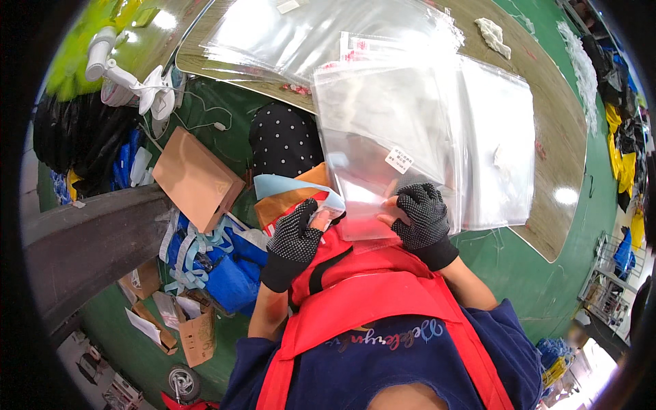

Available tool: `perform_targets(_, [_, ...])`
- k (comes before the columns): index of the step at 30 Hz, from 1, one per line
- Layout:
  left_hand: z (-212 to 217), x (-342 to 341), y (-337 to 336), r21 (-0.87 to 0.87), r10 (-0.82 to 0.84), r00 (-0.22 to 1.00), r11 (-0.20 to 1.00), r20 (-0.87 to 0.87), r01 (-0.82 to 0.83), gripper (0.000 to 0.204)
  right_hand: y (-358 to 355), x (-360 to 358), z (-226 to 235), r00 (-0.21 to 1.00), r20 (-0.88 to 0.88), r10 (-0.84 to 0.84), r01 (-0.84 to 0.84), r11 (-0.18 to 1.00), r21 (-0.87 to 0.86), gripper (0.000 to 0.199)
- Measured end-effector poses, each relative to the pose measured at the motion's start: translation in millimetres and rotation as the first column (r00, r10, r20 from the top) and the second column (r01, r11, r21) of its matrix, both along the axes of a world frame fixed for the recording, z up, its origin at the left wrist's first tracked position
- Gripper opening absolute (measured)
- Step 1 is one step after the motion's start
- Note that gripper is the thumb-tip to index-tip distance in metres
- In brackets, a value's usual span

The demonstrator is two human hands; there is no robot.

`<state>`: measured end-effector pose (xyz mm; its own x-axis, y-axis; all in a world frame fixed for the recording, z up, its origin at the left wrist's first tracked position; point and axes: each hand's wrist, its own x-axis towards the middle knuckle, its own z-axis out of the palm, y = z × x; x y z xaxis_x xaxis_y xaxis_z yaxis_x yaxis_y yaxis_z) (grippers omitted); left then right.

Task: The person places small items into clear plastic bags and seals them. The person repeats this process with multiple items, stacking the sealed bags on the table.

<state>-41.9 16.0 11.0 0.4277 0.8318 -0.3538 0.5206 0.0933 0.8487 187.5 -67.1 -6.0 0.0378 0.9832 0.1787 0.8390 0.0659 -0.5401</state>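
Observation:
Both my hands wear black fingerless gloves with pale dots. My left hand (pixel 295 236) is closed at the lower end of a folded light-blue fabric piece (pixel 290 184), which lies with brown and red fabric (pixel 277 206) beside the table. My right hand (pixel 421 219) pinches the near part of a clear plastic bag (pixel 369 137) with thumb and fingers. That bag has a small white label and lies partly over other clear bags, its near end hanging over my red apron (pixel 369 301).
More clear plastic bags (pixel 280 34) and another stack (pixel 502 143) cover the wood-patterned table (pixel 557 225). A crumpled white scrap (pixel 493 37) lies at its far right. On my left stand a cardboard piece (pixel 195 178), a dark beam (pixel 96 246) and blue bags (pixel 236 273).

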Motion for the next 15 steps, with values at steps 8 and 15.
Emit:
perform_targets(8, [5.9,1.3,0.9,0.06,-0.003,1.0,0.998,0.01,0.002,0.038,0.2,-5.0,-16.7,0.985,0.161,-0.06,0.07,0.996,-0.056,0.029])
perform_targets(15, [5.7,1.4,-0.7,0.094,0.044,0.998,0.994,0.04,-0.048,0.036,2.6,-14.2,-2.7,0.963,0.268,-0.04,0.05,0.998,-0.033,0.03])
